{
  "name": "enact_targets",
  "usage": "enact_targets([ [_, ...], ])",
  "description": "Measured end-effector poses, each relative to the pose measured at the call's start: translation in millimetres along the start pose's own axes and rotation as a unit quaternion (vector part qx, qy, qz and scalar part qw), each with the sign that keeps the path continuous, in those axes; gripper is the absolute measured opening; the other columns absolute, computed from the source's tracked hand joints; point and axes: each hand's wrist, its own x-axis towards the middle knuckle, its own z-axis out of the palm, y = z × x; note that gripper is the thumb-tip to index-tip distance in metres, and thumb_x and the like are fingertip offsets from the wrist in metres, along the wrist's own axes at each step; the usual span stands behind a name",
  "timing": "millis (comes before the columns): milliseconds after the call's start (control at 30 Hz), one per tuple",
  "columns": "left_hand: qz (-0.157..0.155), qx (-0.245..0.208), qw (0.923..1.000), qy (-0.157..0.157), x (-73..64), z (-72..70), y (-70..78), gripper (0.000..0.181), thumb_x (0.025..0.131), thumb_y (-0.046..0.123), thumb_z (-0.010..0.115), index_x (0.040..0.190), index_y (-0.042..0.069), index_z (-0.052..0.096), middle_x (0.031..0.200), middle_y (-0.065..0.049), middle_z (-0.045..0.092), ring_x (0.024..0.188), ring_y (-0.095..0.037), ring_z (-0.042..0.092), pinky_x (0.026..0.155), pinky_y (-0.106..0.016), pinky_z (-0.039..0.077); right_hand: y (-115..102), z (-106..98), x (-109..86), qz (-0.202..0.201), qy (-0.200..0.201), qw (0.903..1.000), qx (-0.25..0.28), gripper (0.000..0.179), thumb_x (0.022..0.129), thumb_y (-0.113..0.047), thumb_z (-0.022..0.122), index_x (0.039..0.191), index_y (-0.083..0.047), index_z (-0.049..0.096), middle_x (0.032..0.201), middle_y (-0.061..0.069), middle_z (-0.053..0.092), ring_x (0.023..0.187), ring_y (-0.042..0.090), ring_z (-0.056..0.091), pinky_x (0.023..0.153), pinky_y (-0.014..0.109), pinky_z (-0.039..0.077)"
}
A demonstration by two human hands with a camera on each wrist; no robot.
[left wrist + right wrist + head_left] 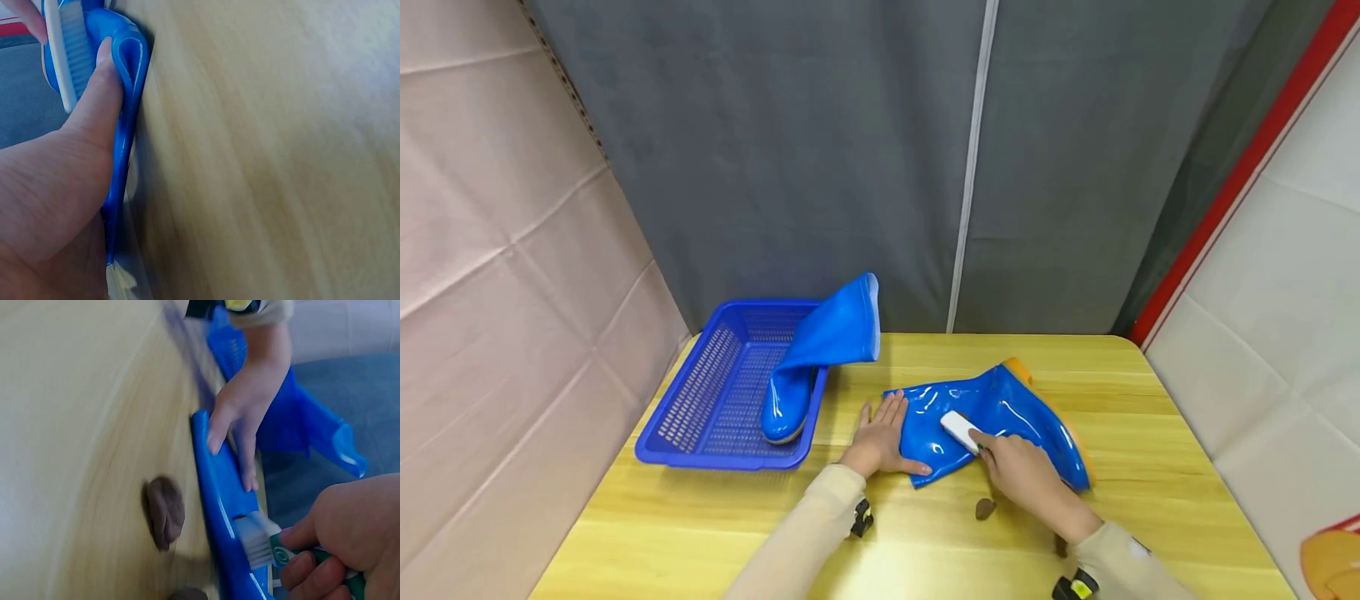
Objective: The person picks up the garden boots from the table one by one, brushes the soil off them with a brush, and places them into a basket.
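Note:
A blue rubber boot [1030, 417] with an orange sole lies on its side on the table. My left hand [880, 437] presses on its shaft near the top opening, fingers straight and thumb apart. In the left wrist view the thumb [100, 103] lies along the folded blue edge. My right hand [1026, 475] grips a scrub brush [960, 431] with a white head and a green handle. Its white bristles [257, 544] meet the shaft, beside a small dark spot [240, 517] in the right wrist view.
A blue plastic basket [658, 454] stands at the left, with another blue boot [835, 329] in it, its shaft leaning over the right rim. Brown lumps [985, 508] lie on the table near my right forearm. A grey curtain [820, 167] hangs behind.

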Motion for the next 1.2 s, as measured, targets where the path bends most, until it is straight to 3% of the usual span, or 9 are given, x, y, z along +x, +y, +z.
enact_targets([
  [233, 0.002, -0.001, 1.0000, 0.005, 0.8, 2.5, -2.0, 0.132, 0.057, 0.087, 0.056, 0.152, 0.009, 0.010, 0.162, -0.006, 0.005, 0.151, -0.024, 0.009, 0.120, -0.054, 0.010, 3.5, 8.9, 21.0, -0.008, 0.039, 0.9984, -0.039, 0.035, 0.095, -0.024, 0.054, 0.130, -0.020, 0.058, 0.062, 0.002, 0.059, 0.047, 0.012, 0.043, 0.044, 0.023, 0.032],
  [500, 0.006, -0.005, 1.0000, 0.006, 1.6, 1.6, -1.8, 0.131, 0.058, 0.087, 0.056, 0.153, 0.010, 0.008, 0.162, -0.006, 0.004, 0.151, -0.024, 0.008, 0.120, -0.054, 0.010, 5.2, 19.3, 42.2, -0.010, 0.044, 0.9984, -0.032, 0.038, 0.096, -0.025, 0.053, 0.134, -0.020, 0.054, 0.053, -0.003, 0.048, 0.045, 0.010, 0.041, 0.044, 0.020, 0.032],
  [667, 0.000, -0.003, 1.0000, 0.005, 1.7, 2.3, -2.7, 0.131, 0.057, 0.087, 0.057, 0.153, 0.010, 0.009, 0.162, -0.005, 0.005, 0.151, -0.024, 0.009, 0.120, -0.054, 0.010, 2.5, 10.2, 31.5, -0.009, 0.001, 1.0000, 0.001, 0.037, 0.096, -0.024, 0.053, 0.133, -0.022, 0.055, 0.053, -0.002, 0.045, 0.044, 0.011, 0.042, 0.043, 0.020, 0.031],
  [767, 0.000, -0.005, 1.0000, 0.003, 1.7, 3.3, -1.9, 0.131, 0.057, 0.087, 0.056, 0.153, 0.010, 0.009, 0.162, -0.005, 0.005, 0.151, -0.024, 0.009, 0.120, -0.054, 0.010, 0.1, -0.8, 17.3, -0.014, -0.015, 0.9998, -0.008, 0.035, 0.095, -0.023, 0.055, 0.130, -0.024, 0.058, 0.053, -0.002, 0.043, 0.043, 0.010, 0.041, 0.043, 0.020, 0.031],
  [867, -0.001, -0.005, 1.0000, 0.001, 1.2, 4.3, -0.6, 0.131, 0.057, 0.088, 0.056, 0.153, 0.011, 0.009, 0.162, -0.005, 0.004, 0.151, -0.023, 0.008, 0.120, -0.054, 0.009, -0.4, -11.2, 0.9, -0.027, -0.008, 0.9988, -0.039, 0.033, 0.093, -0.022, 0.058, 0.126, -0.025, 0.062, 0.055, -0.004, 0.043, 0.046, 0.009, 0.039, 0.044, 0.020, 0.029],
  [967, 0.001, -0.008, 1.0000, 0.000, 0.9, 4.9, -1.4, 0.131, 0.057, 0.088, 0.055, 0.153, 0.011, 0.008, 0.162, -0.004, 0.004, 0.151, -0.023, 0.007, 0.120, -0.054, 0.009, 1.7, -16.5, -11.7, -0.032, 0.002, 0.9978, -0.058, 0.032, 0.091, -0.021, 0.060, 0.122, -0.028, 0.064, 0.067, -0.004, 0.058, 0.048, 0.008, 0.037, 0.044, 0.020, 0.026],
  [1100, 0.001, -0.012, 0.9999, 0.001, 0.3, 4.1, -3.1, 0.130, 0.058, 0.087, 0.055, 0.153, 0.011, 0.008, 0.162, -0.004, 0.004, 0.151, -0.024, 0.007, 0.120, -0.055, 0.009, 1.9, -11.4, -15.4, -0.034, 0.022, 0.9968, -0.068, 0.032, 0.090, -0.022, 0.062, 0.122, -0.027, 0.064, 0.078, 0.000, 0.067, 0.050, 0.009, 0.038, 0.044, 0.020, 0.027],
  [1200, 0.005, -0.016, 0.9999, 0.002, 0.1, 3.3, -1.5, 0.130, 0.059, 0.087, 0.056, 0.153, 0.010, 0.009, 0.162, -0.005, 0.004, 0.151, -0.025, 0.007, 0.120, -0.055, 0.009, -1.2, -1.4, -10.6, -0.038, 0.050, 0.9945, -0.084, 0.032, 0.091, -0.023, 0.061, 0.124, -0.024, 0.064, 0.063, -0.002, 0.058, 0.051, 0.009, 0.040, 0.045, 0.021, 0.029],
])
